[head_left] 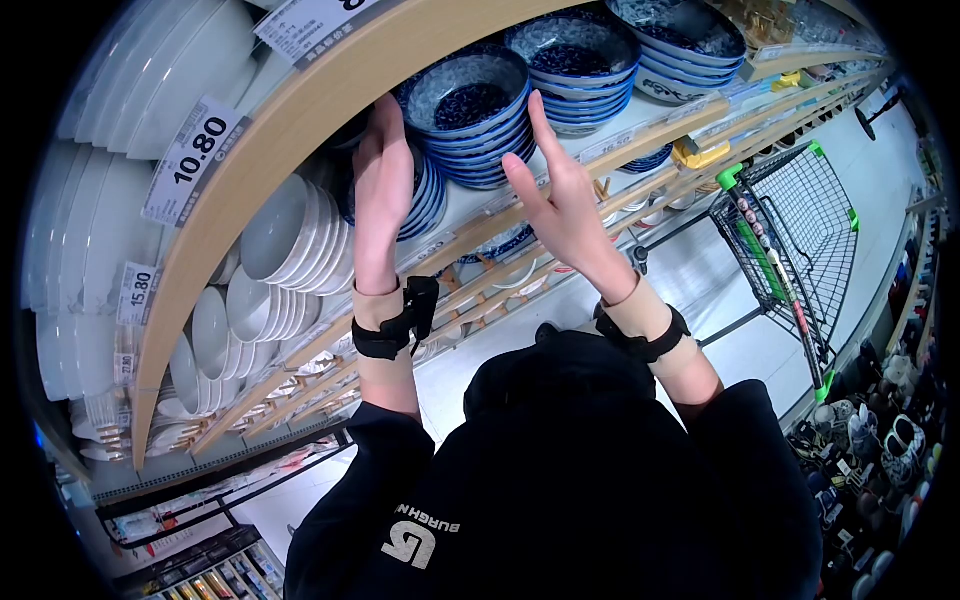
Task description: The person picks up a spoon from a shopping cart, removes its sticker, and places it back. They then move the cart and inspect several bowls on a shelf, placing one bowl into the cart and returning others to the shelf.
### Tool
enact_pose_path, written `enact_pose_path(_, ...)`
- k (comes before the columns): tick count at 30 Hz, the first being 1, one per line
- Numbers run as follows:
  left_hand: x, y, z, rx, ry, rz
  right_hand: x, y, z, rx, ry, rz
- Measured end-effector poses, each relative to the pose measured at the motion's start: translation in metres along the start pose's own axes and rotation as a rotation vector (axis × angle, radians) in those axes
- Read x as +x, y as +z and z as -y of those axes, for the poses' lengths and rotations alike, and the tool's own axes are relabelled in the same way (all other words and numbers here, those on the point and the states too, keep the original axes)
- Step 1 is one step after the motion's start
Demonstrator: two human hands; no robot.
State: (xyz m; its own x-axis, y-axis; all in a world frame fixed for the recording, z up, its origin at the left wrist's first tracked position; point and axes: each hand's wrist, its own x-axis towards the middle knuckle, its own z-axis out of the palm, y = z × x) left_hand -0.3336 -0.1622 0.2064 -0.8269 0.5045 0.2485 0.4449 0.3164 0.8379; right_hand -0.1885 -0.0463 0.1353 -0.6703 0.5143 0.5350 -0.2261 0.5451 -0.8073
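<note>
A stack of blue-and-white patterned bowls stands on the upper shelf between my two hands. My left hand lies along the stack's left side, its fingertips partly hidden behind the bowls, between this stack and a lower stack of blue-rimmed bowls. On the right of the stack is my right hand, thumb and forefinger apart and pointing up, near the bowl rims. Whether its fingertips touch the bowls I cannot tell. Two more stacks of blue bowls stand further right.
White bowls and white plates fill the shelves at left, with price tags on the wooden shelf edge. A shopping cart stands at right on the pale floor. Shoes are displayed at the lower right.
</note>
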Motion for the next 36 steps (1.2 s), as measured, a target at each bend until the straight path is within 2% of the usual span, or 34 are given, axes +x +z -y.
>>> enact_pose_path(5,-0.001,-0.003,-0.006,0.072,-0.007,0.032,-0.013,0.001,0.007,0.057,0.119,0.021)
enact_pose_path(15,0.005,0.007,0.003,0.074,0.017,0.046,-0.006,0.006,-0.004,-0.059,-0.114,-0.025)
enact_pose_path(21,0.008,0.006,0.01,0.159,0.017,0.028,-0.002,0.005,-0.009,-0.01,-0.108,-0.025)
enact_pose_path(25,0.006,0.005,0.006,0.22,0.017,0.014,-0.006,0.001,0.0,0.021,0.036,-0.003)
enact_pose_path(36,0.008,0.006,0.01,0.208,0.034,0.012,-0.021,0.01,-0.006,0.045,-0.031,-0.034)
